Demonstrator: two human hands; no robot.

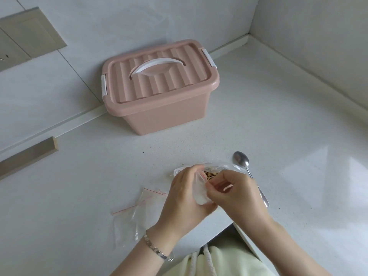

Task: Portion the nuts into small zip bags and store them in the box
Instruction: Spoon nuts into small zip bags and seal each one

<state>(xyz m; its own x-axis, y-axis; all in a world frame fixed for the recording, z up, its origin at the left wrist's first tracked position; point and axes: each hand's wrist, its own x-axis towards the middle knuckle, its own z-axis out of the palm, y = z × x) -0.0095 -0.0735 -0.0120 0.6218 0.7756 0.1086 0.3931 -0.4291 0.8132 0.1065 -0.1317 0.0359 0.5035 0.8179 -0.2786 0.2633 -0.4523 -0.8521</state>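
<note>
Holding a zip bag between both hands, we work at the near edge of the surface. Our left hand curls round the zip bag from the left, fingers wrapped over its cloudy plastic. Our right hand meets it from the right, thumb and bent fingers pinching at the mouth with the red strip. The two hands touch, both clamped on the same zip bag.

Just beyond our fingertips we see brown nuts in the gap between the hands. More clear plastic lies crumpled just behind them. We cannot tell whether the nuts sit in the zip bag or in that plastic.

To the right, a spoon lies flat on the surface, bowl far and stem running near, partly hidden by our right hand. To the left, close to our left wrist, spare bags lie flat and overlapping, red strips showing. A bracelet circles the left wrist.

Well apart from the hands, at the far side, the pink box stands against the wall. Its ribbed lid is on. A white handle lies across the top, and white latches sit at the left and right ends.
</note>
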